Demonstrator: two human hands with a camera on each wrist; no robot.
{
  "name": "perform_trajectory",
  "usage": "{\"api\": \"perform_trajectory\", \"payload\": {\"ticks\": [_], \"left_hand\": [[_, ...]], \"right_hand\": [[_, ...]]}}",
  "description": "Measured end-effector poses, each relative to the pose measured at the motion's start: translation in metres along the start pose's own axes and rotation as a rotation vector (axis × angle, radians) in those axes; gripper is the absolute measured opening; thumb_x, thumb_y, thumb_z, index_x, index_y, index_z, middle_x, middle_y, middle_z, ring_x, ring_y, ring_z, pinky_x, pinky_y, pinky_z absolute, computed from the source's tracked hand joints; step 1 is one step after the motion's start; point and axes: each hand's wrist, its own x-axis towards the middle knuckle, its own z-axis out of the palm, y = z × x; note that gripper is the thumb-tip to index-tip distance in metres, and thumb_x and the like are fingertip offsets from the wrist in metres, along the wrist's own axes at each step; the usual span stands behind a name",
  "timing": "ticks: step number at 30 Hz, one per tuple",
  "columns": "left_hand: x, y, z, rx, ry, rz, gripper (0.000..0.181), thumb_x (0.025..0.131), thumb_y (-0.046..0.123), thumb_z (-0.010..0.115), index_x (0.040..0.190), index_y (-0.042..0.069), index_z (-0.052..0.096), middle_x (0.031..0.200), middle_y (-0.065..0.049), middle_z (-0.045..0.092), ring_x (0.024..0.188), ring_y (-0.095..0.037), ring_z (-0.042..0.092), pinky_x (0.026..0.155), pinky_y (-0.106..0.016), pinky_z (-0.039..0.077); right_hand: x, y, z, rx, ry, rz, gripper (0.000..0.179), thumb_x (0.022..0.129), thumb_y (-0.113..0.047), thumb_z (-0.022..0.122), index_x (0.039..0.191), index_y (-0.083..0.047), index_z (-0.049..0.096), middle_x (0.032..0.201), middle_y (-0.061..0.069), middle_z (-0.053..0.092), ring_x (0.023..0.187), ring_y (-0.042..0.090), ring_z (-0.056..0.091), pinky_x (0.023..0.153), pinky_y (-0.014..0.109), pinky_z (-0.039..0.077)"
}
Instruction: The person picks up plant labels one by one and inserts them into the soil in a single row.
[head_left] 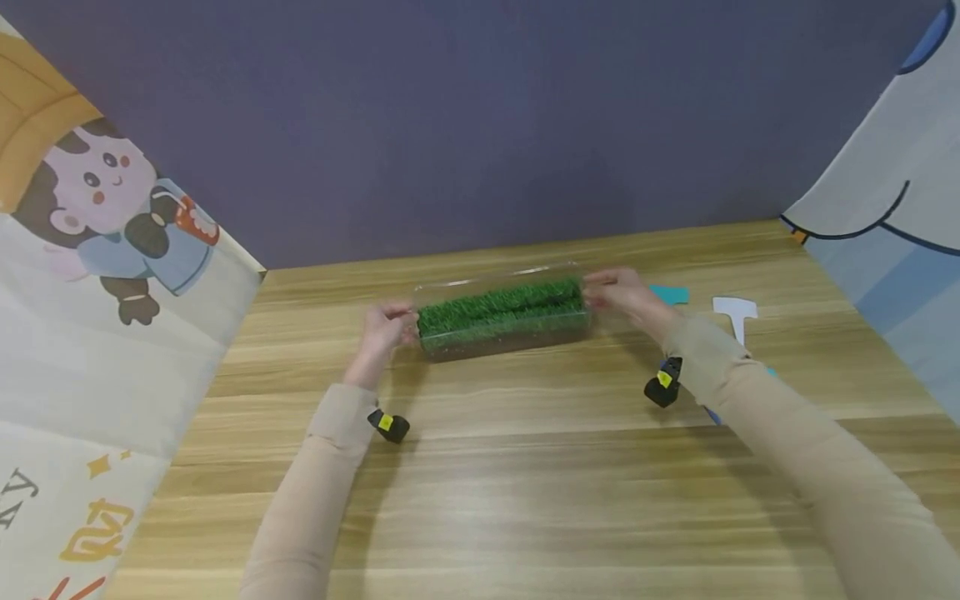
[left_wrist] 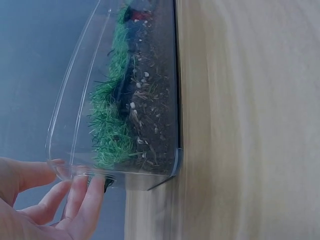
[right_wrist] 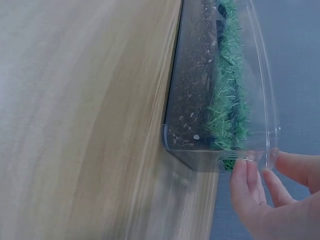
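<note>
Your left hand (head_left: 384, 327) and right hand (head_left: 619, 292) pinch the clear box (head_left: 510, 337) by its two ends, at the far side of the table (head_left: 525, 492). Whether it is lifted, I cannot tell. If one hand slips or goes higher, the box may tilt and soil (left_wrist: 155, 95) slide.

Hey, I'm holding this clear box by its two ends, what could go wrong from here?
Your left grip and right grip only pinch the clear box near its rim, so an end might slip. If one end tips, the loose-looking soil could shift. Your right sleeve runs close to the white T-shaped tool and may nudge it.
</note>
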Motion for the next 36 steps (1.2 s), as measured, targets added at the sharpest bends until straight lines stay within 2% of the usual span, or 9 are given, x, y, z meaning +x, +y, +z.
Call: {"api": "perform_trajectory", "payload": {"ticks": [6,12,17,21,24,27,31,36], "left_hand": [[-0.006,0.001,0.002,-0.015,-0.018,-0.038,0.038,0.085,0.0,0.051,0.123,-0.006,0.044,0.099,-0.013,0.053,0.061,-0.01,0.05,0.062,-0.021,0.05],[-0.011,0.001,0.004,-0.027,-0.013,-0.026,0.036,0.085,-0.003,0.051,0.12,-0.008,0.046,0.091,-0.01,0.052,0.058,-0.01,0.049,0.059,-0.021,0.05],[-0.016,-0.002,0.005,-0.014,-0.024,-0.021,0.035,0.085,-0.004,0.05,0.119,-0.009,0.046,0.094,-0.013,0.053,0.058,-0.01,0.049,0.06,-0.023,0.049],[-0.019,-0.005,0.006,0.003,-0.037,-0.024,0.036,0.085,-0.003,0.05,0.12,-0.008,0.046,0.097,-0.013,0.054,0.064,-0.013,0.051,0.069,-0.03,0.05],[-0.022,-0.006,0.007,0.02,-0.039,-0.03,0.036,0.085,-0.001,0.051,0.12,-0.007,0.046,0.1,-0.014,0.054,0.068,-0.016,0.052,0.077,-0.035,0.049],[-0.025,-0.007,0.008,0.025,-0.035,-0.032,0.036,0.085,-0.001,0.051,0.12,-0.007,0.046,0.102,-0.017,0.054,0.066,-0.014,0.052,0.071,-0.029,0.051],[-0.029,-0.009,0.008,0.004,-0.025,-0.039,0.036,0.084,-0.003,0.051,0.12,-0.008,0.047,0.101,-0.017,0.055,0.06,-0.01,0.051,0.057,-0.019,0.049],[-0.033,-0.011,0.007,0.0,-0.029,-0.043,0.036,0.084,-0.003,0.052,0.12,-0.007,0.047,0.098,-0.016,0.055,0.063,-0.011,0.052,0.063,-0.022,0.051]], "right_hand": [[-0.007,0.004,-0.002,0.007,0.005,-0.012,0.045,0.091,-0.004,0.045,0.132,0.007,0.031,0.125,0.029,0.04,0.088,0.012,0.057,0.094,0.037,0.04],[-0.015,0.005,-0.002,-0.001,0.004,-0.035,0.044,0.091,-0.003,0.044,0.131,0.01,0.031,0.125,0.031,0.04,0.087,0.011,0.057,0.094,0.038,0.039],[-0.024,0.008,-0.003,-0.028,-0.006,-0.018,0.045,0.091,-0.007,0.044,0.132,0.008,0.031,0.125,0.029,0.041,0.097,0.02,0.055,0.095,0.041,0.038],[-0.032,0.011,-0.004,-0.049,-0.009,-0.013,0.046,0.092,-0.01,0.044,0.133,0.006,0.03,0.125,0.028,0.042,0.102,0.026,0.053,0.094,0.043,0.039],[-0.036,0.014,-0.004,-0.056,-0.001,-0.023,0.046,0.092,-0.01,0.045,0.133,0.006,0.03,0.124,0.029,0.043,0.097,0.021,0.056,0.092,0.04,0.041],[-0.039,0.016,-0.004,-0.045,0.007,-0.031,0.047,0.091,-0.008,0.046,0.132,0.009,0.031,0.122,0.03,0.043,0.087,0.011,0.059,0.088,0.034,0.045],[-0.042,0.019,-0.005,-0.014,-0.007,-0.023,0.048,0.091,-0.008,0.047,0.132,0.009,0.029,0.123,0.03,0.042,0.082,0.005,0.059,0.089,0.034,0.044],[-0.047,0.022,-0.006,-0.007,-0.018,-0.027,0.049,0.091,-0.009,0.047,0.132,0.008,0.029,0.124,0.03,0.04,0.083,0.004,0.058,0.089,0.033,0.044]]}}
